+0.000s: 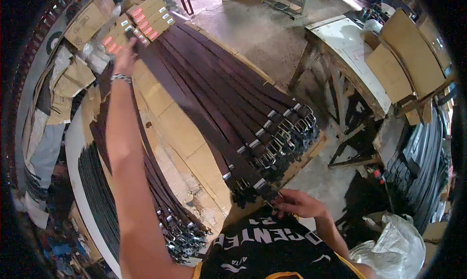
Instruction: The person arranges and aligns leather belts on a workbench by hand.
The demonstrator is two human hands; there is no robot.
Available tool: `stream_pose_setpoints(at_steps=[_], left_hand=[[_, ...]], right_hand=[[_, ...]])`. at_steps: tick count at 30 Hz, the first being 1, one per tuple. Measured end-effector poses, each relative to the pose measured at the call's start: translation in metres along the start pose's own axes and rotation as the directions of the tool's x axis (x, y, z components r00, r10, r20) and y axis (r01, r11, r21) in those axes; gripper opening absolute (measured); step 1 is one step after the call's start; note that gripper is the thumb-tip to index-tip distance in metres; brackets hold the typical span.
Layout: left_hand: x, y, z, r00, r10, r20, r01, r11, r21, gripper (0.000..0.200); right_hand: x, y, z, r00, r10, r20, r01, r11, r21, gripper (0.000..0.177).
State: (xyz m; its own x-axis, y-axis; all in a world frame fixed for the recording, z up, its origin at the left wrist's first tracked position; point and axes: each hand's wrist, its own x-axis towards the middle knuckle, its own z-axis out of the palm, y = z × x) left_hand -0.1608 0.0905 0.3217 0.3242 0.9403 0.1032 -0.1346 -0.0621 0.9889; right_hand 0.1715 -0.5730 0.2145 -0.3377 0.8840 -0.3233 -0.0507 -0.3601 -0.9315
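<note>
A wide dark brown belt (pixel 194 111) stretches lengthwise over the table, its buckle end close to my body. My right hand (pixel 299 204) is closed on that end, fingers pinching by the metal buckle. Far up the table, my left hand (pixel 126 56) is closed at the belt's other end, beside small stacked boxes (pixel 151 16). Right of this belt lies a row of similar brown belts (pixel 228 84), their silver buckles (pixel 277 143) bunched at the near end. Another bundle of belts (pixel 153 177) lies under and beside my left forearm, buckles toward me.
Cardboard sheets (pixel 168 118) cover the table under the belts. Black straps (pixel 97 201) lie along its left edge. A white-topped table (pixel 348 48) with cardboard pieces (pixel 413 50) stands at the right. A white plastic sack (pixel 391 242) sits at the lower right.
</note>
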Motion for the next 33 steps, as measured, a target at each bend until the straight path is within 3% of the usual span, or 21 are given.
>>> stream_pose_setpoints(at_steps=[1, 4, 5, 7, 9, 11, 13, 14, 16, 18, 20, 23, 26, 27, 33], left_hand=[[-0.005, -0.040, -0.002, 0.966, 0.219, 0.138, -0.255, 0.721, 0.645, 0.039], [-0.052, -0.190, 0.047, 0.981, -0.061, -0.185, 0.172, 0.718, 0.674, 0.068], [-0.055, -0.253, 0.035, 0.947, -0.289, -0.141, 0.297, 0.623, 0.723, 0.065], [-0.155, -0.268, 0.103, 0.932, -0.083, -0.352, 0.316, 0.659, 0.682, 0.045], [-0.225, -0.296, 0.133, 0.933, 0.008, -0.359, 0.217, 0.783, 0.583, 0.036], [-0.292, -0.244, 0.177, 0.932, -0.151, -0.328, 0.334, 0.709, 0.621, 0.038], [-0.340, -0.220, 0.203, 0.976, -0.065, -0.206, 0.201, 0.621, 0.757, 0.042], [-0.358, -0.201, 0.213, 0.933, -0.320, -0.166, 0.356, 0.744, 0.565, 0.049], [-0.390, -0.193, 0.227, 0.954, -0.281, -0.109, 0.289, 0.751, 0.593, 0.053], [-0.411, -0.171, 0.241, 0.813, -0.579, -0.062, 0.505, 0.647, 0.572, 0.058], [-0.425, -0.154, 0.254, 0.783, -0.621, 0.046, 0.493, 0.663, 0.563, 0.059], [-0.432, -0.156, 0.263, 0.815, -0.575, 0.070, 0.518, 0.777, 0.358, 0.053], [-0.425, -0.164, 0.268, 0.848, -0.526, -0.063, 0.528, 0.830, 0.178, 0.041], [-0.420, -0.160, 0.265, 0.818, -0.573, -0.044, 0.574, 0.812, 0.103, 0.033], [-0.398, -0.185, 0.258, 0.825, -0.558, -0.092, 0.565, 0.812, 0.145, 0.028]], right_hand=[[0.001, 0.004, 0.003, 0.998, 0.054, -0.022, -0.051, 0.994, 0.099, 0.024], [-0.003, 0.024, 0.004, 0.988, 0.087, -0.127, -0.093, 0.995, -0.041, 0.023], [-0.004, 0.026, 0.005, 0.983, 0.117, -0.143, -0.121, 0.993, -0.017, 0.023], [-0.003, 0.025, 0.005, 0.969, 0.173, -0.178, -0.169, 0.985, 0.036, 0.023], [0.001, 0.015, 0.007, 0.960, 0.227, -0.166, -0.200, 0.966, 0.166, 0.023], [-0.001, 0.018, 0.012, 0.958, 0.236, -0.165, -0.204, 0.961, 0.185, 0.023], [0.007, 0.030, 0.011, 0.968, 0.177, -0.179, -0.159, 0.981, 0.113, 0.023], [0.011, 0.033, 0.011, 0.971, 0.153, -0.181, -0.139, 0.986, 0.088, 0.023], [0.023, 0.028, 0.009, 0.975, 0.134, -0.176, -0.120, 0.989, 0.086, 0.024], [0.036, 0.022, 0.007, 0.967, 0.164, -0.194, -0.133, 0.977, 0.164, 0.024], [0.053, 0.014, 0.008, 0.959, 0.168, -0.227, -0.116, 0.967, 0.226, 0.024], [0.074, 0.001, 0.012, 0.946, 0.160, -0.282, -0.080, 0.957, 0.278, 0.024], [0.083, 0.005, 0.013, 0.945, 0.164, -0.283, -0.078, 0.953, 0.293, 0.024], [0.083, 0.014, 0.014, 0.949, 0.167, -0.266, -0.084, 0.952, 0.296, 0.024], [0.092, 0.022, 0.025, 0.946, 0.160, -0.283, -0.041, 0.922, 0.384, 0.025]])
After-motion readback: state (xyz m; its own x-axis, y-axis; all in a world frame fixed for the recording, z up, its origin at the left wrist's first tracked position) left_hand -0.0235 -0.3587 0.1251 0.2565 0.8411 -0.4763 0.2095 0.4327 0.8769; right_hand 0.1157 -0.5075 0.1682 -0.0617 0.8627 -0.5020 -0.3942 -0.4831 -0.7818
